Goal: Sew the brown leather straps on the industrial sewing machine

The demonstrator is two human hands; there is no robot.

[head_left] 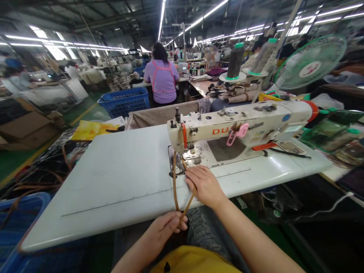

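Note:
A narrow tan strap (174, 185) hangs in a loop over the front edge of the white sewing table (122, 167). My left hand (167, 226) is below that edge, thumb and fingers pinched round the strap. On the tabletop, just in front of the presser foot of the sewing machine (201, 131), my right hand (203, 184) is closed on another stretch of the same strap. One part of the strap runs up under the machine's head; its end there is hidden. Part of the strap under my right fingers is also hidden.
Thread cones (235, 62) stand behind the machine, beside a green fan (311, 62). A pink clip (237, 133) hangs on the machine's arm. Blue baskets (125, 102) and loose straps (54, 178) are at the left. A co-worker (163, 77) sits ahead, facing away.

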